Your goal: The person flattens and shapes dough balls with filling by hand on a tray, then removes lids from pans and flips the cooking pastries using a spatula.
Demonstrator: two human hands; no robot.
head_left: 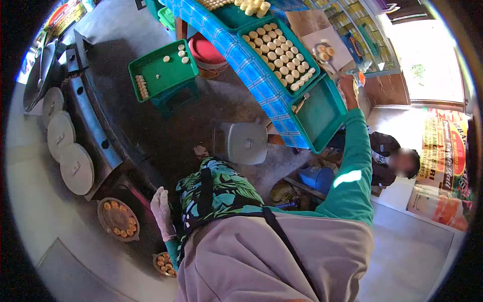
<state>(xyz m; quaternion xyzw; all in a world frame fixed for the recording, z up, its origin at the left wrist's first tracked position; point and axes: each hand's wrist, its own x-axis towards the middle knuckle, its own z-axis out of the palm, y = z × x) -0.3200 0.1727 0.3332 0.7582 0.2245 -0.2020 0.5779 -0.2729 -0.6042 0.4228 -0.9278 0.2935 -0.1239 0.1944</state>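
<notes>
My left hand, in a thin clear glove, hangs beside the patterned apron with its fingers apart and nothing in them. My right arm reaches to the upper right. The right hand is closed near the far end of an almost bare green tray, by a sheet of paper with a few round browned pieces over it. What its fingers grip is too small to make out. A second green tray beside it holds rows of pale round dough pieces.
A green tray with several dough pieces rests on a stool. Left are flat round lids and a pan of browned pieces. Nearer the middle stand a grey stool and a red-lidded bucket. Another person is at the right.
</notes>
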